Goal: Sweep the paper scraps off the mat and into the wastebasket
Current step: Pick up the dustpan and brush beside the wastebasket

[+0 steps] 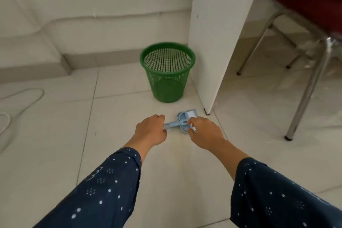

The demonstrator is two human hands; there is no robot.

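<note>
A small light-blue dustpan and brush set (183, 119) lies on the tiled floor just in front of a green mesh wastebasket (167, 72). My left hand (150, 129) curls around the end of the blue handle (172, 123). My right hand (203, 132) pinches the near edge of the pan, covering part of it. The wastebasket stands upright and looks empty through its mesh. No mat and no paper scraps are in view.
A white desk panel (220, 39) stands right of the wastebasket, its foot close to the dustpan. A red chair with metal legs (311, 79) is at far right. A white cable (22, 102) loops on the floor at left. A low wall ledge runs behind.
</note>
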